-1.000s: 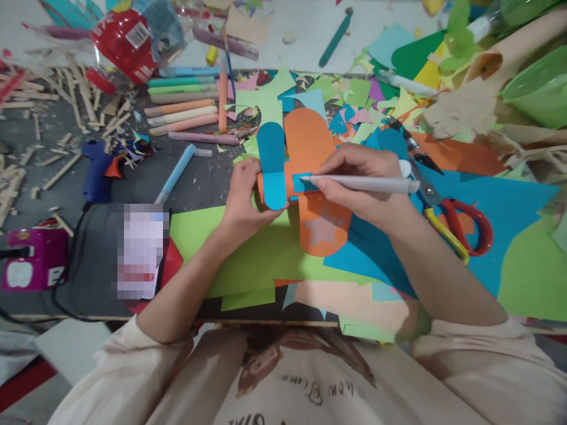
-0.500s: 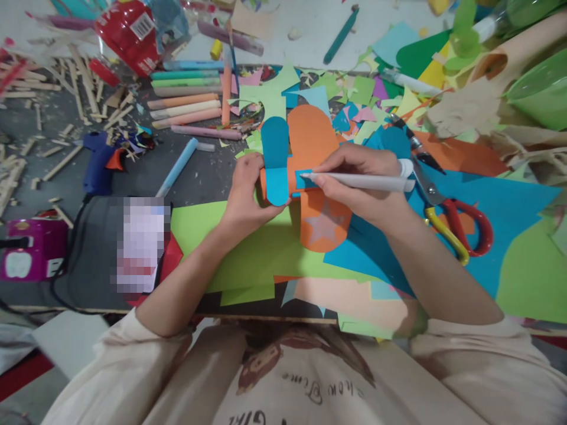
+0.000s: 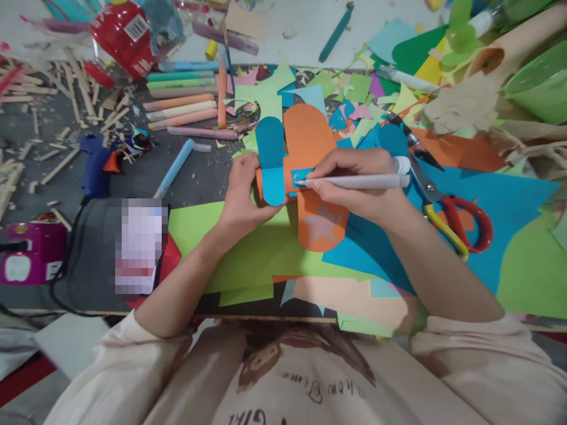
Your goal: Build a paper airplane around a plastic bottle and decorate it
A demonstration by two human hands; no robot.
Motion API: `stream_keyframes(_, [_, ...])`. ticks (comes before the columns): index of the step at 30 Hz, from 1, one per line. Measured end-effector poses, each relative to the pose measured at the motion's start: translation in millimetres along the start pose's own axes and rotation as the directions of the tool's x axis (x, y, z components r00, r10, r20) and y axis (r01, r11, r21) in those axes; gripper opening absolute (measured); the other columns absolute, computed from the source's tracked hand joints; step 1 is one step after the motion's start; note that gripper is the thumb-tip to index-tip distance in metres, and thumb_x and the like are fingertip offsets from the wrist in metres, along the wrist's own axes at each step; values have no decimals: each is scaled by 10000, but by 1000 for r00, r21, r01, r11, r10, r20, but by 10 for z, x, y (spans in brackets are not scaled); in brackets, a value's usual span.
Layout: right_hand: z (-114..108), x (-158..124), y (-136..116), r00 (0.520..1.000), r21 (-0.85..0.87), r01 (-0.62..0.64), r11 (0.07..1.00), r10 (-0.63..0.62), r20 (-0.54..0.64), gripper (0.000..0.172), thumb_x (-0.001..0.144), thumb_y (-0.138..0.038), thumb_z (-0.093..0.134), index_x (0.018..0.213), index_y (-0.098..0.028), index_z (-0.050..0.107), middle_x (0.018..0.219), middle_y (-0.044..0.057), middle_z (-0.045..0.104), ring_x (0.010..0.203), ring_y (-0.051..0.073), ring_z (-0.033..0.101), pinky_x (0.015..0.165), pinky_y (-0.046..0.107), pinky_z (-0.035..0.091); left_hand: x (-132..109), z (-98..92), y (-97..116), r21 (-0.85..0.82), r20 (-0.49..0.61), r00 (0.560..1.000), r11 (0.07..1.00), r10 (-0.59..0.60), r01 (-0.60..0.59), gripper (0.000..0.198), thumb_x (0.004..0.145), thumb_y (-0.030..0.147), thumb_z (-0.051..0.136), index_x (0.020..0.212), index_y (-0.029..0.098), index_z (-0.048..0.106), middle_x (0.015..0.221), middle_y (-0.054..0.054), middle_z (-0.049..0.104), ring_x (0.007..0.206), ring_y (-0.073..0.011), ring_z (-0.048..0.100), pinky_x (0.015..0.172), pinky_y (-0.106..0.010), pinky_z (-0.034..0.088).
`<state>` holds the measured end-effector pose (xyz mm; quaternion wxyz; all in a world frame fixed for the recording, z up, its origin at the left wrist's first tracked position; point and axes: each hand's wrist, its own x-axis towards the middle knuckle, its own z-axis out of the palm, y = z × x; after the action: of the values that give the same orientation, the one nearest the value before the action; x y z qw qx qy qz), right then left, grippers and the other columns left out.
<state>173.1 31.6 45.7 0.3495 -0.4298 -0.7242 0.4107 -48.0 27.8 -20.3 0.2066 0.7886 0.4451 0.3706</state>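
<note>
An orange and blue paper airplane model (image 3: 307, 133) lies in front of me, with rounded wings and a pale star on the nearer one. My left hand (image 3: 243, 192) is closed around its tail end, beside the rounded blue tail piece (image 3: 271, 156). In my right hand (image 3: 354, 177) a white marker (image 3: 367, 181) is pinched like a pen. Its tip touches a small blue paper rectangle (image 3: 297, 175) on the orange body. A faint light mark shows there. Under the model lies a light green sheet (image 3: 239, 260).
Scissors (image 3: 447, 218) with red and yellow handles rest on blue paper (image 3: 527, 195) at right. Several markers (image 3: 183, 97), a blue glue gun (image 3: 95, 165) with its cord, a phone (image 3: 140, 245) and wood sticks (image 3: 84, 82) lie to the left. Paper scraps (image 3: 349, 88) cover the back.
The view has shifted slightly. The marker tip has moved a little across the blue rectangle, where a light mark now shows. Both hands keep their hold.
</note>
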Motion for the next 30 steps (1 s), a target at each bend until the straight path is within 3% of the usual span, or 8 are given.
stream_keyframes(7, [-8,14,24,1000,19,-2,1000,1,24,195,787,-291,679,622,-221,602,616,-4,610,567,135,526,486,275,388,4,-22,12,3,18,1000,1000,18,-18,540,811,502,662,1236,260,432,1167,-95,503,1146,-280,519,963,-442,475])
stream_keyframes(18, [16,14,42,989,9,84,996,-82,-124,198,808,-285,662,634,-224,588,600,-21,596,541,121,521,489,273,402,-1,-16,5,16,16,1000,1000,23,-23,541,813,489,663,1245,263,429,1163,-97,505,1144,-282,520,968,-456,477])
stream_keyframes(30, [9,-14,62,999,19,33,999,-33,-17,160,825,-346,674,728,-219,673,690,4,669,612,142,588,516,271,433,-3,-5,-3,1,17,1000,1000,16,-16,540,811,523,653,1231,273,425,1170,-94,503,1156,-288,510,978,-458,464])
